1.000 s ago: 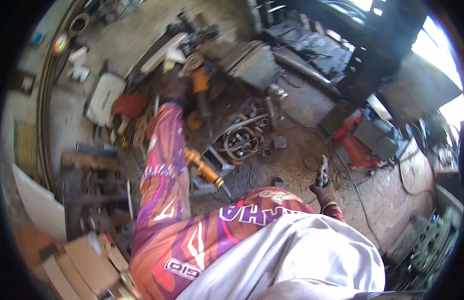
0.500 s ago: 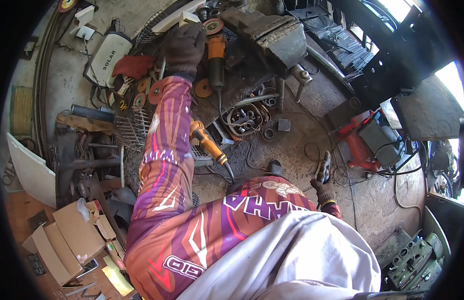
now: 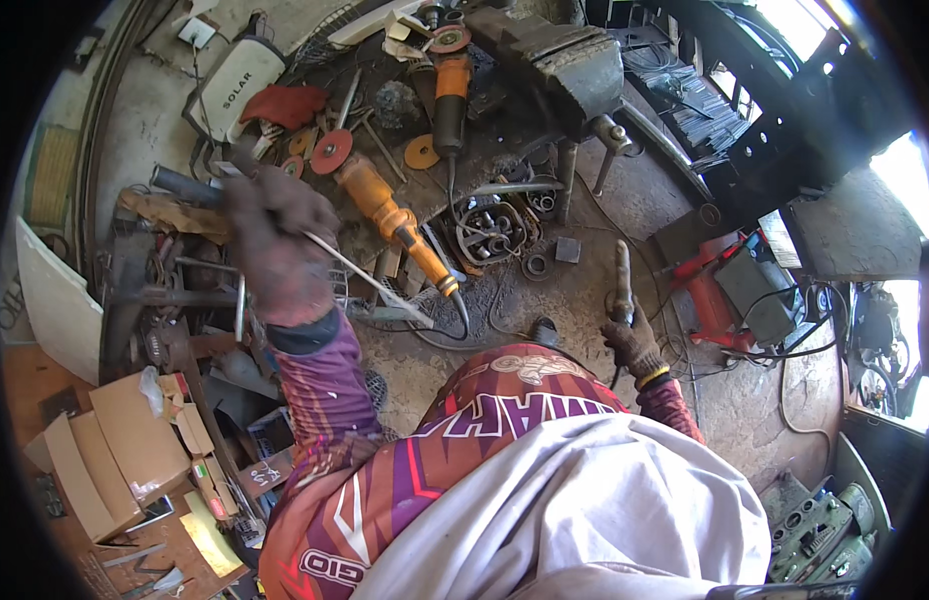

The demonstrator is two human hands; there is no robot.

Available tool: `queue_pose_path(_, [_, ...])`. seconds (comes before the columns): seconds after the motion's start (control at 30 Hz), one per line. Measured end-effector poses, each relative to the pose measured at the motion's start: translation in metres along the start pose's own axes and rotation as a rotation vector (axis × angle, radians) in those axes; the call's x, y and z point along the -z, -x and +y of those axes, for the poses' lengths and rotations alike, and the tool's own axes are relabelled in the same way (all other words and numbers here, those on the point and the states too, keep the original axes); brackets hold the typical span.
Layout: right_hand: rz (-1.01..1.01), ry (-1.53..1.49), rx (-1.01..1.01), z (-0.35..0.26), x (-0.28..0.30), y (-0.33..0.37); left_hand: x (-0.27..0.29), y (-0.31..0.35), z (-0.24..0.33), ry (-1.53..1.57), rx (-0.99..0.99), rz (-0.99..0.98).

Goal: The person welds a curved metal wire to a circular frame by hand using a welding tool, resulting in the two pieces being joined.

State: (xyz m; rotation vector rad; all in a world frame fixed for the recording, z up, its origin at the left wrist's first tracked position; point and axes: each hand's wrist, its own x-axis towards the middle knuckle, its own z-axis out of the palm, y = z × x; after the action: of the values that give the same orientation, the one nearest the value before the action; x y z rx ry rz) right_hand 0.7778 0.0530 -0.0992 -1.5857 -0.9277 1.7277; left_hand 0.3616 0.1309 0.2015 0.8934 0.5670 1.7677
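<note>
My left hand [image 3: 285,245], in a dark work glove and blurred by motion, is at the left of the workbench. From its closed fingers a thin pale metal rod [image 3: 360,270] slants down to the right. Next to it an orange angle grinder [image 3: 395,222] with a reddish disc lies on the bench, its cord running toward me. My right hand [image 3: 637,345], gloved too, is closed around a metal welding electrode holder [image 3: 623,275] that points away from me. A cable comes out below that hand.
A second grinder [image 3: 450,110], a bench vise [image 3: 570,75] and a yellow disc [image 3: 422,152] are on the bench. A tray of metal parts [image 3: 490,228] sits nearby. At right is a red-and-grey welding machine [image 3: 725,290] with loose cables; cardboard boxes [image 3: 145,440] stand at lower left.
My left hand has come back from the far side of the bench toward me and left, bringing the thin rod. My right hand has moved slightly left and away from me, with the electrode holder now more upright.
</note>
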Motion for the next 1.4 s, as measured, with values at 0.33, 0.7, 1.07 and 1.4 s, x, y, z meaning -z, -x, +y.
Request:
queue_pose_path(0.33, [-0.458, -0.094, 0.181, -0.053, -0.104, 0.051, 0.056, 0.166, -0.027, -0.42, 0.547, 0.072])
queue_pose_path(0.7, [-0.935, 0.023, 0.126, -0.035, -0.199, 0.165, 0.085, 0.294, 0.064, -1.065, 0.288, -0.011])
queue_pose_path(1.07, [-0.985, 0.292, 0.175, -0.048, -0.236, 0.217, 0.091, 0.337, 0.097, -1.467, 0.095, -0.035])
queue_pose_path(1.4, [-0.979, 0.442, 0.144, -0.058, -0.252, 0.222, 0.095, 0.345, 0.1, -1.556, 0.059, 0.036])
